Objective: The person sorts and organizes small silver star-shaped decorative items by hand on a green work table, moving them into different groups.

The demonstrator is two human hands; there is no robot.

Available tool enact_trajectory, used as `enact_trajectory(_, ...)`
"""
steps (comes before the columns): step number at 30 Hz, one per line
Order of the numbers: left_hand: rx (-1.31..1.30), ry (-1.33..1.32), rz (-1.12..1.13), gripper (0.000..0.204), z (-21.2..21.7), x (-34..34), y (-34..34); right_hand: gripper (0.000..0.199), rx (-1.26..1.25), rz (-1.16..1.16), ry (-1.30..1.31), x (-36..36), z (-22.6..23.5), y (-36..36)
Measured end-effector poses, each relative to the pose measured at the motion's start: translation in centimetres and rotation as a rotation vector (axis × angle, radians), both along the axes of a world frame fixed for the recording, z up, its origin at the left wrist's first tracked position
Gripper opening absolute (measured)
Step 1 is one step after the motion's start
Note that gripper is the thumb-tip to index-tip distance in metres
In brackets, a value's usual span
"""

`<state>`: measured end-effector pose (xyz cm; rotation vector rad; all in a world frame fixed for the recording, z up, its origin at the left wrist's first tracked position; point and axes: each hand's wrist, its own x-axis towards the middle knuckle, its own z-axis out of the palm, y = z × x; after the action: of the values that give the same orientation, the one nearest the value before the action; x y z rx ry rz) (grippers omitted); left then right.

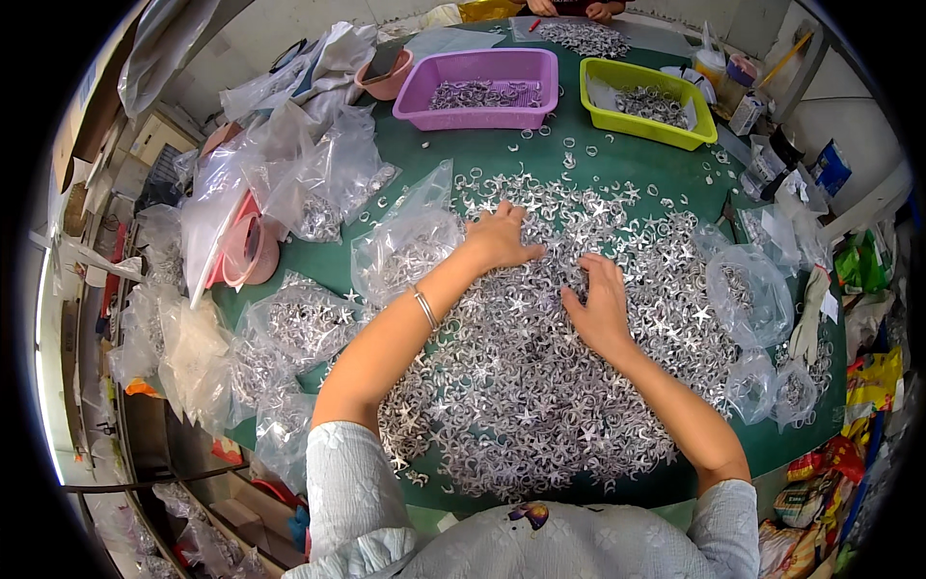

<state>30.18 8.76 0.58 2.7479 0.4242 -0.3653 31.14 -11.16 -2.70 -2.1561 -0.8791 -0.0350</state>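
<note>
Nearest the body, the heap (540, 405) of silvery stars and rings covers much of the green worktop (482, 147), with the right hand (604, 311) on it, its fingers loosely open and thumb apart, and just beyond, the left hand (500, 239) with spread fingers beside a clear bag (410, 246); I cannot tell whether either has a piece under it. The step looks like spreading or sorting through the heap, and the next move seems to call for light, flat fingers. Farther off stand a purple tub (477, 118) and a lime tub (648, 131), both holding pieces.
</note>
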Motion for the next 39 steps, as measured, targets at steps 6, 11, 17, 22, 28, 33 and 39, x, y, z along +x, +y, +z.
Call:
enact_trajectory(6, 0.079, -0.112, -0.008, 0.075, -0.8, -0.7, -0.7, 0.035, -0.043, -0.014, -0.028, -0.2, 0.3, 0.2)
enact_trajectory(11, 0.099, -0.579, -0.089, 0.048, -2.7, -1.6, -1.0, 0.027, 0.021, 0.059, -0.082, -1.4, 1.1, -0.4)
enact_trajectory(17, -0.218, -0.776, -0.347, 0.028, -1.0, -1.7, -4.7, 0.019, 0.022, 0.139, -0.059, -2.8, 2.3, -1.1)
enact_trajectory(22, 0.042, -0.656, -0.145, 0.032, -1.6, -0.2, -3.8, 0.022, 0.089, 0.177, 0.091, -3.3, 3.9, -2.2)
enact_trajectory(28, 0.169, -0.447, 0.046, 0.05, -2.8, 0.3, -1.5, 0.033, -0.002, -0.035, 0.326, 4.9, 1.2, -1.8)
enact_trajectory(33, 0.177, -0.38, 0.003, 0.064, -2.6, 0.3, -0.5, 0.036, -0.317, -0.056, -0.072, 4.7, -0.1, -0.1)
enact_trajectory(39, 0.197, -0.426, 0.006, 0.066, -3.4, 0.3, -0.4, 0.031, -0.324, -0.108, -0.133, 4.8, -0.5, 0.9)
